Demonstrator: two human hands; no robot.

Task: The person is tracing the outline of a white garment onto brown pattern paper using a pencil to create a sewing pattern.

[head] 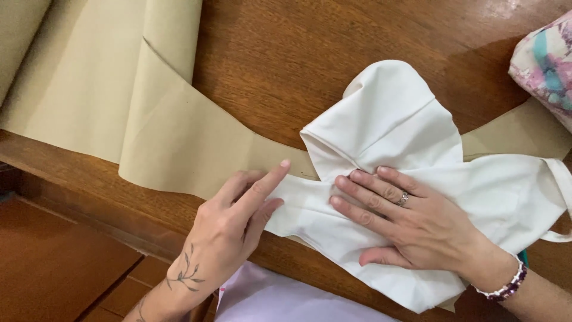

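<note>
Two hands on white fabric (411, 197), centre frame: right hand (411, 223) spread flat, pressing; left hand (238, 220) fingers extended, pinning edge over kraft paper (173, 137). Fold likely lost if pressure eased; paper could get shifted too.

The dark reddish-brown wooden table (310, 53) carries a long curved strip of tan kraft paper (179, 131), with a crumpled white cotton fabric piece (393, 119) lying over it.

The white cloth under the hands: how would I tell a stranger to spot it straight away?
Start at the wooden table and follow the long tan paper strip across it. The white cloth lies crumpled on that strip, pressed flat by the right hand, with the left hand at its edge. It is plain white and soft, unlike the stiff tan paper or the flowered fabric at the far right.
</note>
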